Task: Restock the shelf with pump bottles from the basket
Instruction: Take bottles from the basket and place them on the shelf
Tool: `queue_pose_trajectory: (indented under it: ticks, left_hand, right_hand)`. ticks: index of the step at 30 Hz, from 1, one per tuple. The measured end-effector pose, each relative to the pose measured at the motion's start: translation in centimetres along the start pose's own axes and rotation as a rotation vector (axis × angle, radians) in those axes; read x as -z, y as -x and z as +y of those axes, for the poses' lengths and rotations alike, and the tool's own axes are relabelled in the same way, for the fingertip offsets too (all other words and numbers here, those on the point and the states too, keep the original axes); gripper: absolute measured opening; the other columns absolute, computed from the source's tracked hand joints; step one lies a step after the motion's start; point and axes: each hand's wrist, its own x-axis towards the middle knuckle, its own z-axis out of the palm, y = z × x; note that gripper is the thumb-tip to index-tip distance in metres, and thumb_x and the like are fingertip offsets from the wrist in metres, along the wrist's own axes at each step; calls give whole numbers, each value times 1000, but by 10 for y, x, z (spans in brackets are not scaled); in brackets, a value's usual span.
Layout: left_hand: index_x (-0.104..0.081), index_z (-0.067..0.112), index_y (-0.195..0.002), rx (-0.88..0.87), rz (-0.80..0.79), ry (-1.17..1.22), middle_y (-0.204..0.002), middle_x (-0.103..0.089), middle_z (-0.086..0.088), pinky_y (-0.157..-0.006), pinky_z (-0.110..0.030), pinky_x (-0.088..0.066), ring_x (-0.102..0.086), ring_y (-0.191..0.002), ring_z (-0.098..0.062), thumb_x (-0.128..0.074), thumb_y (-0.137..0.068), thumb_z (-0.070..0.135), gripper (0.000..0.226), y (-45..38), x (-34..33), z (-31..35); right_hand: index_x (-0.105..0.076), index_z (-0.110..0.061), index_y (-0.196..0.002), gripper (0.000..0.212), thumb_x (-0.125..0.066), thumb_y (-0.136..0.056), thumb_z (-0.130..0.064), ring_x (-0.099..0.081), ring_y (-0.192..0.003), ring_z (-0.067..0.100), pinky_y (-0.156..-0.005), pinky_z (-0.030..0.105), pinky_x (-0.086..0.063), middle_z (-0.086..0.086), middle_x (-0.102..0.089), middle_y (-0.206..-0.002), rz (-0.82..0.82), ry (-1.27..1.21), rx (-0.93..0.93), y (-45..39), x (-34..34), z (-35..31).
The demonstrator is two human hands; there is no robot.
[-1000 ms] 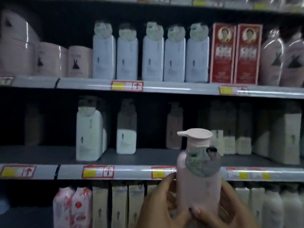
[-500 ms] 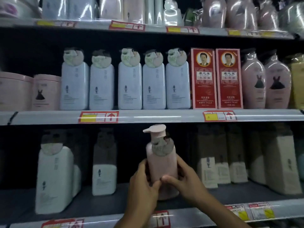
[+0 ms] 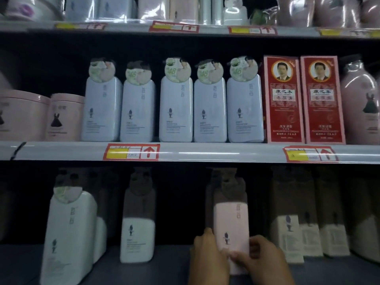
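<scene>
A pink pump bottle (image 3: 231, 221) stands upright on the lower shelf (image 3: 164, 270), its pump top in shadow under the shelf above. My left hand (image 3: 207, 258) grips its left side and my right hand (image 3: 261, 260) holds its right side, thumb across the lower front. White pump bottles (image 3: 70, 233) stand to the left on the same shelf, one (image 3: 137, 231) set further back. The basket is out of view.
The shelf above carries a row of pale blue pump bottles (image 3: 176, 108), two red boxes (image 3: 302, 99), pink tubs (image 3: 41, 116) at left and a pink bottle (image 3: 359, 108) at right. Beige cartons and bottles (image 3: 298, 229) stand right of my hands.
My hands have carried the pink bottle forward and down into the lower shelf, where it now stands. The camera has moved closer and tilted up.
</scene>
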Motion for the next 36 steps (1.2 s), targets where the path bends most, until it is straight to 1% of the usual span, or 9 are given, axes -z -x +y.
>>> queue_pose_trajectory:
  ticks: [5,10,14,18,22,26,31,33,36]
  left_hand:
    - [-55,16,-116,-1,10,-53,-123,-58,-5,-92,-29,-46,-58,-118,-24,-65,-91,16,26,-21,-9,5]
    - [-56,15,-116,-7,49,-46,-123,-61,-5,-85,-29,-48,-60,-115,-24,-64,-91,19,26,-25,-15,0]
    - [-54,21,-125,-108,72,39,-124,-64,-1,-86,-27,-53,-64,-112,-20,-69,-87,30,41,-15,-10,-8]
    - [-54,27,-130,-272,117,325,-117,-65,8,-73,-9,-50,-64,-99,-4,-70,-90,24,43,14,13,-8]
    - [-60,28,-109,-356,88,508,-102,-71,4,-74,-15,-54,-69,-90,-8,-69,-91,14,25,74,26,-29]
    - [-64,22,-102,-387,4,442,-91,-70,1,-72,-28,-59,-70,-83,-14,-66,-95,14,10,172,12,-101]
    - [-67,23,-95,-173,-308,230,-86,-71,10,-70,-21,-53,-68,-80,-5,-64,-93,9,15,286,-28,-213]
    - [-68,28,-95,-40,-426,205,-90,-72,12,-70,-20,-53,-69,-82,-3,-65,-90,4,25,314,-44,-246]
    - [-66,31,-102,-10,-544,205,-92,-71,10,-66,-14,-51,-69,-84,-8,-64,-90,4,29,326,-51,-262]
  right_hand:
    - [-63,-19,-92,38,-89,-68,-33,-64,-78,10,-58,12,-42,-4,-67,-82,4,55,4,-13,-3,-9]
    - [-68,-13,-101,38,-86,-74,-33,-62,-76,8,-58,11,-45,-4,-67,-85,-33,71,16,-19,0,-8]
    - [-59,-8,-130,60,-74,-84,-43,-65,-110,24,-87,30,-50,9,-70,-119,114,71,14,1,11,-12]
    - [-63,-18,-123,38,-67,-91,-38,-65,-102,11,-82,22,-47,-7,-68,-106,219,-68,229,58,29,-27]
    - [-69,-21,-105,16,-67,-92,-29,-66,-86,-4,-73,6,-48,-14,-71,-92,54,-183,309,143,15,-6]
    - [-70,-15,-98,12,-63,-97,-24,-68,-82,6,-71,17,-52,-5,-72,-88,-215,-135,310,239,-14,57]
    - [-64,-18,-78,23,-54,-92,-33,-66,-68,18,-62,34,-48,-1,-67,-70,-617,237,127,316,-57,169]
    - [-63,-20,-81,24,-49,-84,-39,-70,-78,22,-68,35,-53,-1,-72,-78,-802,461,152,335,-72,200]
    - [-56,-25,-83,25,-39,-82,-44,-69,-84,24,-79,40,-53,-1,-72,-85,-906,629,231,360,-86,234]
